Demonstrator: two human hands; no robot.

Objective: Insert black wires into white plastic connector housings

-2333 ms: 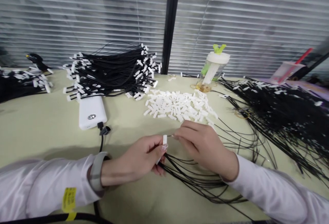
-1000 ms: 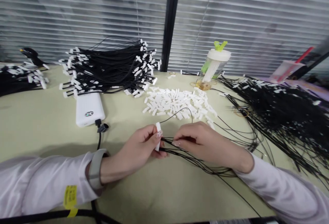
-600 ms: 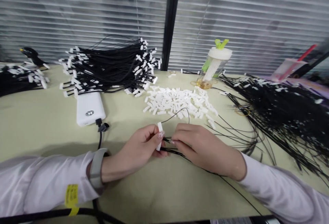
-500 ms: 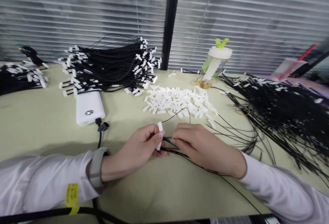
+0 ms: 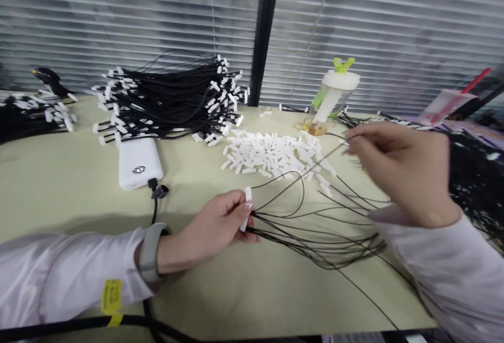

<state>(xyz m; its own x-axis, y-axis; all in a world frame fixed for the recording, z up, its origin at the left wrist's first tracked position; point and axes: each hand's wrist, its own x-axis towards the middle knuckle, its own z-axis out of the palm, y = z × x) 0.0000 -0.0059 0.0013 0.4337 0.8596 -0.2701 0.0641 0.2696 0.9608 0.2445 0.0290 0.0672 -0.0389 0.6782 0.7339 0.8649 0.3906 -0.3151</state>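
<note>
My left hand [image 5: 214,222] pinches a white connector housing [image 5: 248,194] between thumb and fingers, part of it hidden under the thumb. Several thin black wires [image 5: 293,234] run out to the right from the connector and that hand. One wire bends in a loop [image 5: 303,190] above the others. My right hand [image 5: 401,167] is raised to the right with thumb and forefinger closed on a single black wire [image 5: 315,166], which stretches taut back towards the left hand.
Loose white connectors [image 5: 271,151] lie in a heap behind the hands. A bundle of finished-looking black cables [image 5: 165,101] stands behind a white power bank [image 5: 139,164]. More black wires [image 5: 476,185] cover the right side. A lidded clear cup [image 5: 334,96] stands near the blinds.
My right hand has moved up and right, away from the connector, drawing one wire out straight. My left hand has stayed in place on the connector.
</note>
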